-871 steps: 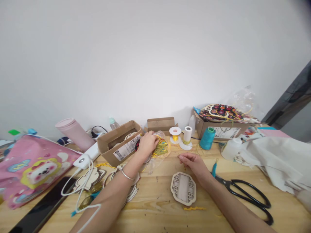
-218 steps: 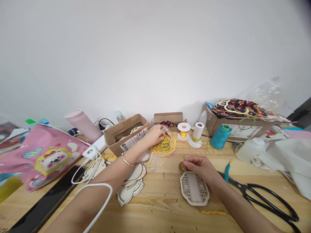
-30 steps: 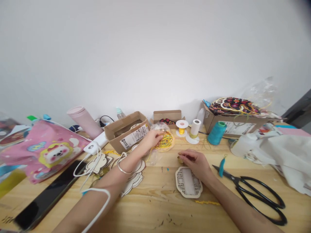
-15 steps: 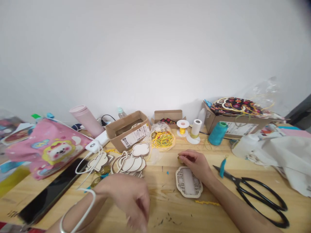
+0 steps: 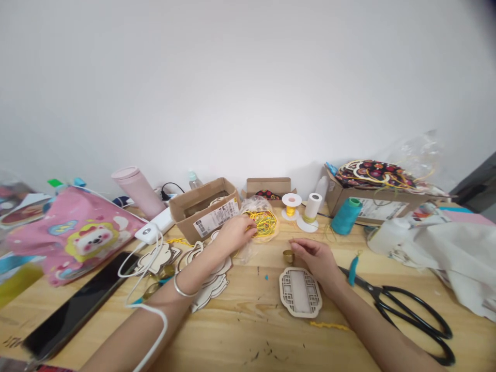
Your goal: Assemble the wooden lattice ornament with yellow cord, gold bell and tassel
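My left hand (image 5: 237, 232) reaches to the tangle of yellow cords (image 5: 265, 223) in a clear plastic bag, its fingers closed at the near left edge of the cords. Between the thumb and fingertips of my right hand (image 5: 315, 258) hangs a small brass bell (image 5: 288, 256), pinched by its top. Just below the bell, a wooden plaque (image 5: 300, 292) with cut-out lattice sides lies flat on the table. A short yellow braided cord (image 5: 329, 325) lies under the plaque's lower right edge.
Black scissors (image 5: 411, 310) and a teal tassel (image 5: 354, 270) lie at the right. Wooden cut-outs (image 5: 211, 289) are piled under my left forearm, near a white cable (image 5: 165, 320). Cardboard boxes, thread spools (image 5: 292, 205) and a teal cone (image 5: 346, 217) line the back.
My left hand has moved from the front of the table up and forward to the yellow cords. My right hand has shifted slightly, and the bell now hangs in clearer sight.
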Tool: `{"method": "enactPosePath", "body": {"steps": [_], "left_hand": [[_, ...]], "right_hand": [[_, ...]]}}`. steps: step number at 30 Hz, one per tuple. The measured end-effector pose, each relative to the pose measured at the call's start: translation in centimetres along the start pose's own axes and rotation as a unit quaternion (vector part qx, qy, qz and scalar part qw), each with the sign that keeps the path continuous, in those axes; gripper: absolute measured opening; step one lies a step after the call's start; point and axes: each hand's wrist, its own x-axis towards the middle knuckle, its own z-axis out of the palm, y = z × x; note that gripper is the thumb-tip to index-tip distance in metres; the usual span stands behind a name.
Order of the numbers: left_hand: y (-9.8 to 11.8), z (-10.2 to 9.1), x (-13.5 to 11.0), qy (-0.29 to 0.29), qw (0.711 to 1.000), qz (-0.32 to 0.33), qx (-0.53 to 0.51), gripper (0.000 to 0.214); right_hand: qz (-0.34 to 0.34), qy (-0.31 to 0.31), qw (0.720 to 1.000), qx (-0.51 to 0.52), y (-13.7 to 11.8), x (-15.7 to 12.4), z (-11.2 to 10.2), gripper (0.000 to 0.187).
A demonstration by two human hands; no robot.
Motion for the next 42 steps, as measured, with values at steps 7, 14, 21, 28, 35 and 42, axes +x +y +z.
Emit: {"method": "enactPosePath", "body": {"steps": [7,14,21,28,35,42], "left_hand": [[-3.0,-0.5,1.1,0.01,1.0,-0.023,0.018,0.026],[-3.1,-0.2,1.2,-0.005,0.997,-0.02,0.074,0.022],[-3.0,0.1,0.7,-0.016,0.986,-0.092,0.136,0.021],[-3.1,0.7,0.9,-0.013,0.987,-0.105,0.123,0.02],[-2.5,-0.1,0.8,0.011,0.991,-0.121,0.055,0.017],[-3.3,-0.7,0.4,0.067,0.98,-0.155,-0.102,0.018]], "right_hand": [[0.005,0.008,1.0,0.01,0.5,0.2,-0.3,0.033],[0.01,-0.006,1.0,-0.001,0.5,0.4,-0.1,0.032],[0.021,-0.017,1.0,0.005,0.4,0.2,-0.1,0.035],[0.028,-0.018,0.999,-0.003,-0.5,0.0,0.0,0.035],[0.021,-0.023,0.999,-0.007,-0.6,-0.1,0.1,0.036],[0.028,-0.034,0.999,-0.006,-0.4,-0.1,0.0,0.038]]}}
